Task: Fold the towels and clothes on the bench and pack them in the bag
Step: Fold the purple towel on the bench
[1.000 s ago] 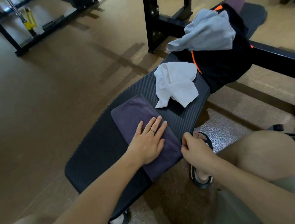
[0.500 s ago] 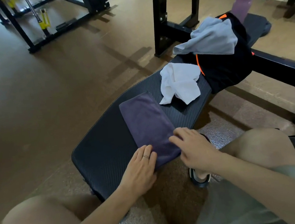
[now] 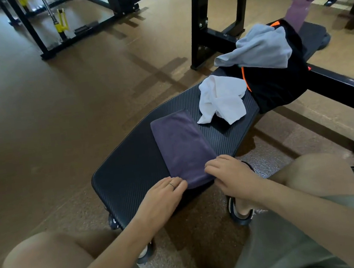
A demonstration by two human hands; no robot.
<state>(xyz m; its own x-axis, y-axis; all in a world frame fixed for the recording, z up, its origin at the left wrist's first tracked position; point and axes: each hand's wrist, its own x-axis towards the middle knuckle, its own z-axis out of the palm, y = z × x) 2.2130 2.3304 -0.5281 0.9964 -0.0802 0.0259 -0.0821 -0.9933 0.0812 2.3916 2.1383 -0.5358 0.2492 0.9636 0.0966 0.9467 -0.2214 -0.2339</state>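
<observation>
Both hands have slid back to the near end of the purple towel (image 3: 182, 146) since a second ago, when the left palm pressed flat on its middle. Now the left hand (image 3: 163, 196) lies palm down at the towel's near left corner, fingers (image 3: 179, 183) together and loosely extended, their tips touching the cloth edge, a ring on one finger; they hold nothing that I can see. The right hand (image 3: 232, 175) rests on the near right corner, fingers (image 3: 214, 165) curled down over the hem; whether they pinch the fabric I cannot tell. The towel lies folded into a long flat strip across the black ribbed tabletop (image 3: 131, 166), its near end hanging just past the edge. Farther along the tabletop sits a crumpled white cloth (image 3: 221, 99), just beside a black bag (image 3: 277, 83) with orange trim. A grey garment (image 3: 259, 50) is draped over the bag's top. Behind the bag stands a mauve water bottle (image 3: 299, 5). Bare knees and sandalled feet frame the near end, on a speckled floor (image 3: 34, 106).
</observation>
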